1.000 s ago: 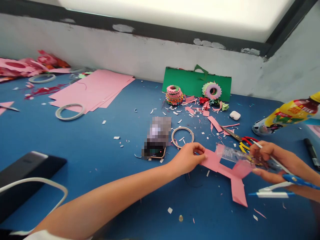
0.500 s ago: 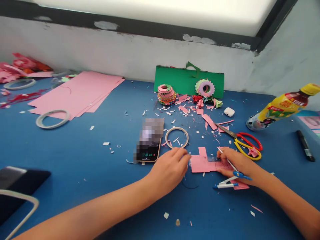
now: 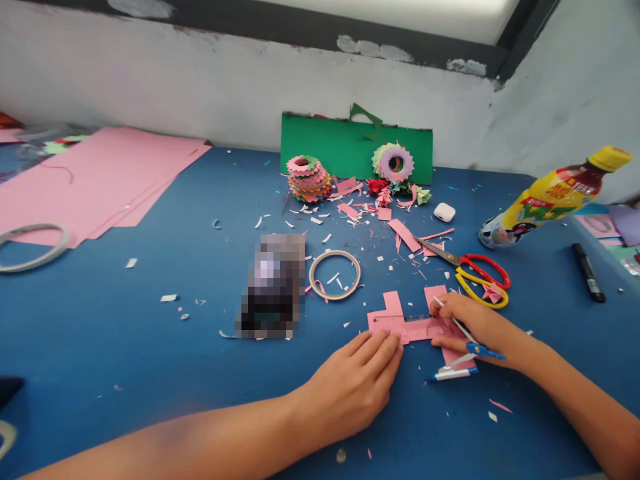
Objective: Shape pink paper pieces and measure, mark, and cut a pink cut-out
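Observation:
A cut pink paper piece (image 3: 393, 305) lies on the blue table, with a small clear ruler (image 3: 407, 320) across it. My left hand (image 3: 357, 380) rests flat at the paper's lower left edge, its fingertips on the pink. In my right hand (image 3: 463, 323) is a white and blue compass (image 3: 477, 350), held between thumb and fingers over the right part of the paper. One leg sticks up past the fingers; the other, with a blue tip, points left near the table.
Red and yellow scissors (image 3: 483, 280) lie behind my right hand. A tape ring (image 3: 335, 275) and a phone (image 3: 273, 287) sit left of the paper. Farther back are paper scraps, gear-edged paper rings (image 3: 307, 180), a green board (image 3: 330, 140) and a bottle (image 3: 550, 197).
My left hand has come down onto the paper's lower left edge. The paper's left part and the ruler have shifted slightly. The whole view has moved right, and the phone's screen looks darker.

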A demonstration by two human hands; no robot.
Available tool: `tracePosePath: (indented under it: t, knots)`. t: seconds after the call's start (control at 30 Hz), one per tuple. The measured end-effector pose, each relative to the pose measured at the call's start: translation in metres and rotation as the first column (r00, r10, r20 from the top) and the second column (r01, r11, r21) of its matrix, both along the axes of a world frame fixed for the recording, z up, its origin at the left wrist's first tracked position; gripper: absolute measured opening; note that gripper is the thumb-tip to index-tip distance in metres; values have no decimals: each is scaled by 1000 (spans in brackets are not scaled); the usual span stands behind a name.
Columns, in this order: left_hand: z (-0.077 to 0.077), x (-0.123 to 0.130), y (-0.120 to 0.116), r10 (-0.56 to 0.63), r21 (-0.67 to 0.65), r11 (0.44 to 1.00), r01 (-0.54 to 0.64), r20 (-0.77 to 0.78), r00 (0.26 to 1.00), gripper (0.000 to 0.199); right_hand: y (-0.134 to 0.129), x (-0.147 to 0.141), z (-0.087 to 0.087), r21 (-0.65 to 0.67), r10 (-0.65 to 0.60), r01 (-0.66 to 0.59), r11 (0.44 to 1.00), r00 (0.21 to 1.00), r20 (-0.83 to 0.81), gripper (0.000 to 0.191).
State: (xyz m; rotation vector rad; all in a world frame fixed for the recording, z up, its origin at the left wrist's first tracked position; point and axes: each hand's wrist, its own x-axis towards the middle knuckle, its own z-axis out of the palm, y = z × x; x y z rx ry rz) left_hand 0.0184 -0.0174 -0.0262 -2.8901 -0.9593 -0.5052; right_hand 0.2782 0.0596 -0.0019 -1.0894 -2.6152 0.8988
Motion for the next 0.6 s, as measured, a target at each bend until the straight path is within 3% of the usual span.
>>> tracePosePath:
  t: [0.23,0.5,0.6]
  knots:
    - [-2,2,0,21,-58,998,-23,-21,1000,41,7,5,-9,28,2,1,1000,995,-102,27]
    - [-2,0,1,11,-15,1000,-12,-11,1000,38,14,14,-4,-73,-4,-2,997,997,-75,23]
    - [0,-2,-2,-40,44,998,42,-32,999,34,15,16,-5,-92,-11,4,996,997,-82,24]
